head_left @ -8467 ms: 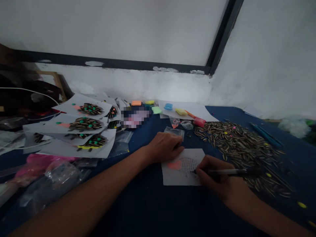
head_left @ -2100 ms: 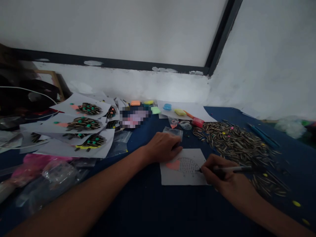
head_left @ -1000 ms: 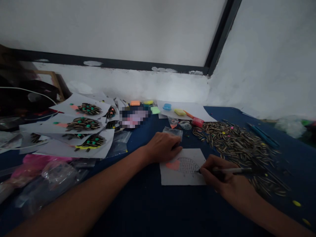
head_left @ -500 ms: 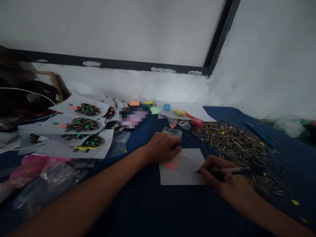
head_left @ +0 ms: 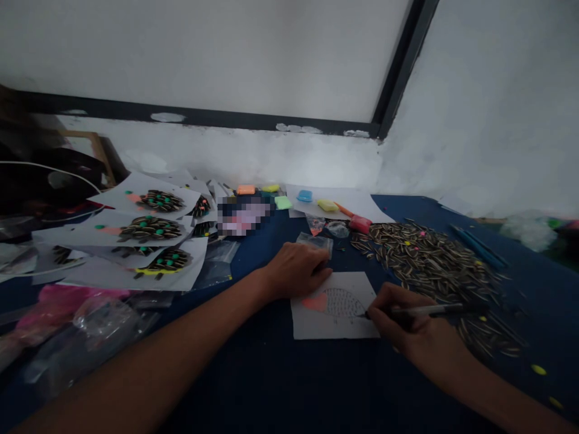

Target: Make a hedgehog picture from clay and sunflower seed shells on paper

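Note:
A small sheet of white paper (head_left: 316, 325) lies on the dark blue cloth, bearing a pink snout shape and a dotted oval body drawn in dark ink. My left hand (head_left: 296, 268) presses on its upper left edge with curled fingers, the thumb lying on the sheet. In my right hand (head_left: 407, 325) is a pen (head_left: 427, 310), pinched between thumb and fingers. Its dark tip meets the paper at the right end of the oval. Striped sunflower seeds (head_left: 434, 259) are heaped just beyond my right hand.
Finished seed hedgehog pictures (head_left: 158, 232) on white sheets are stacked at the left, above crumpled clear bags (head_left: 99, 325). Coloured clay blocks (head_left: 304, 196) and a white sheet (head_left: 357, 202) lie along the wall. Blue tweezers (head_left: 479, 246) rest right of the seeds.
The pen tip has shifted slightly right, near the right end of the drawn oval. My left hand stays in place on the paper.

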`<act>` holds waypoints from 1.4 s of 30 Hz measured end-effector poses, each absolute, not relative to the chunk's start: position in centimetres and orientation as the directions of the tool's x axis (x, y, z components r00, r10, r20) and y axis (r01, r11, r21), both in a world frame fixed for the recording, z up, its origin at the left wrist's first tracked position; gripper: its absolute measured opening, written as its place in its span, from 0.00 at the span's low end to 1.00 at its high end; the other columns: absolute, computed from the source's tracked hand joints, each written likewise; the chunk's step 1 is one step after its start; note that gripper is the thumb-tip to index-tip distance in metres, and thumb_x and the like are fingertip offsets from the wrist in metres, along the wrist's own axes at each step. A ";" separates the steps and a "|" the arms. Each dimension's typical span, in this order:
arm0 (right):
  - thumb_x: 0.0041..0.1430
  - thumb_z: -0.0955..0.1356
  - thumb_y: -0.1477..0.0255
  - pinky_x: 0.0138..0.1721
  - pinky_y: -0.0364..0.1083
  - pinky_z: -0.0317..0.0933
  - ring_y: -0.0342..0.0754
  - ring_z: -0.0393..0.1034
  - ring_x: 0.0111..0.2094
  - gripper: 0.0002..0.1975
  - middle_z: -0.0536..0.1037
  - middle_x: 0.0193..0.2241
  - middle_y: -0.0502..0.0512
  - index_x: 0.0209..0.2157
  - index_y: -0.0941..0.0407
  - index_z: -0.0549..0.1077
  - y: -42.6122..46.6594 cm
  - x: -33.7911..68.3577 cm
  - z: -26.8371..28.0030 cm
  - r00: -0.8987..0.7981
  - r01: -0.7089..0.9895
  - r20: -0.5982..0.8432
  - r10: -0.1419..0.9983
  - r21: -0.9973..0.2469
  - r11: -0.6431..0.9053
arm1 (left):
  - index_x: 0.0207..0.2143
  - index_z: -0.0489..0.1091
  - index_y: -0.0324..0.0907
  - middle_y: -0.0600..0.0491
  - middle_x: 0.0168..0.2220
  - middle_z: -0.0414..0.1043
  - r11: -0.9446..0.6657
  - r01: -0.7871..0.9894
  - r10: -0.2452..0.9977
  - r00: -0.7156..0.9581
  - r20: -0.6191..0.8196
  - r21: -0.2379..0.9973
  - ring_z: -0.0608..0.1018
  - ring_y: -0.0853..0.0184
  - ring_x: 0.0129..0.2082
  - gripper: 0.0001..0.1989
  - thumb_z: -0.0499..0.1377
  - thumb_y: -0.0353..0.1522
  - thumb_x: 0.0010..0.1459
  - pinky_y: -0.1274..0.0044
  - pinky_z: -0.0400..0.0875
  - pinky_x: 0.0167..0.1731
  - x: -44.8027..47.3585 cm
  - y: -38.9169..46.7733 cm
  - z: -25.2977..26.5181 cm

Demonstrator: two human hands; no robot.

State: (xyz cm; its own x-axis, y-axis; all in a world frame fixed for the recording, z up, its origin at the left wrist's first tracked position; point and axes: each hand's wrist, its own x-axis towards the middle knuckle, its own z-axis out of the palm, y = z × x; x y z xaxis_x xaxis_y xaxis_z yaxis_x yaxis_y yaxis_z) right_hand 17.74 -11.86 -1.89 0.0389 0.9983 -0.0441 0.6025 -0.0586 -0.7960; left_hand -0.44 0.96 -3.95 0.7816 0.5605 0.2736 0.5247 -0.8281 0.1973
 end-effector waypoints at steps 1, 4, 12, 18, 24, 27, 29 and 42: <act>0.50 0.65 0.63 0.17 0.41 0.48 0.41 0.54 0.16 0.12 0.60 0.14 0.44 0.20 0.52 0.62 -11.8 17.7 -1.9 0.062 0.611 -0.023 0.998 -0.790 -0.056 | 0.28 0.65 0.41 0.53 0.28 0.72 -0.829 0.522 0.559 0.782 0.275 0.199 0.73 0.66 0.28 0.11 0.52 0.37 0.60 0.76 0.60 0.28 -0.4 1.0 -4.0; 0.49 0.65 0.64 0.17 0.42 0.47 0.41 0.53 0.15 0.12 0.58 0.13 0.44 0.18 0.52 0.61 -11.7 17.7 -1.7 0.125 0.646 0.034 0.992 -0.761 -0.055 | 0.28 0.65 0.41 0.53 0.28 0.72 -0.830 0.522 0.558 0.784 0.272 0.197 0.72 0.67 0.28 0.10 0.52 0.37 0.60 0.76 0.60 0.27 -0.5 1.0 -4.0; 0.49 0.65 0.63 0.17 0.41 0.48 0.41 0.54 0.16 0.12 0.60 0.13 0.44 0.18 0.52 0.61 -11.8 17.6 -1.8 0.117 0.639 0.014 0.993 -0.767 -0.065 | 0.29 0.65 0.41 0.52 0.29 0.72 -0.827 0.529 0.562 0.787 0.256 0.191 0.73 0.66 0.29 0.11 0.51 0.37 0.60 0.75 0.61 0.28 -0.5 1.0 -4.0; 0.51 0.64 0.62 0.18 0.41 0.50 0.41 0.56 0.16 0.12 0.60 0.14 0.44 0.20 0.52 0.63 -11.8 18.0 -2.0 0.070 0.623 -0.018 0.997 -0.780 -0.057 | 0.29 0.64 0.41 0.53 0.29 0.72 -0.830 0.523 0.558 0.785 0.271 0.195 0.72 0.67 0.28 0.10 0.52 0.37 0.60 0.76 0.60 0.28 -0.4 1.0 -4.0; 0.50 0.64 0.63 0.18 0.42 0.49 0.42 0.56 0.16 0.11 0.61 0.14 0.44 0.19 0.52 0.61 -11.8 17.8 -1.7 0.094 0.641 -0.029 0.995 -0.764 -0.082 | 0.28 0.64 0.41 0.53 0.28 0.72 -0.832 0.522 0.555 0.782 0.285 0.188 0.72 0.67 0.27 0.10 0.52 0.37 0.60 0.76 0.58 0.26 -0.5 1.0 -4.1; 0.49 0.64 0.63 0.18 0.42 0.49 0.42 0.56 0.16 0.11 0.60 0.14 0.44 0.19 0.52 0.61 -11.8 17.7 -1.7 0.102 0.635 -0.030 0.994 -0.767 -0.088 | 0.28 0.64 0.41 0.53 0.28 0.72 -0.832 0.522 0.555 0.782 0.285 0.187 0.73 0.67 0.28 0.10 0.52 0.37 0.60 0.76 0.58 0.26 -0.5 1.0 -4.1; 0.50 0.64 0.64 0.18 0.42 0.49 0.41 0.55 0.16 0.10 0.61 0.14 0.44 0.19 0.52 0.62 -11.7 17.7 -1.7 0.092 0.625 -0.038 0.995 -0.775 -0.087 | 0.29 0.65 0.41 0.53 0.28 0.72 -0.831 0.524 0.557 0.781 0.282 0.189 0.73 0.66 0.28 0.10 0.52 0.37 0.60 0.76 0.58 0.26 -0.4 1.0 -4.1; 0.50 0.64 0.63 0.17 0.41 0.49 0.41 0.55 0.16 0.11 0.61 0.14 0.44 0.20 0.52 0.63 -11.7 18.0 -2.1 0.068 0.627 -0.032 0.997 -0.776 -0.067 | 0.27 0.64 0.41 0.54 0.27 0.72 -0.832 0.521 0.555 0.778 0.293 0.191 0.72 0.67 0.27 0.10 0.52 0.36 0.59 0.76 0.56 0.25 -0.5 1.1 -4.2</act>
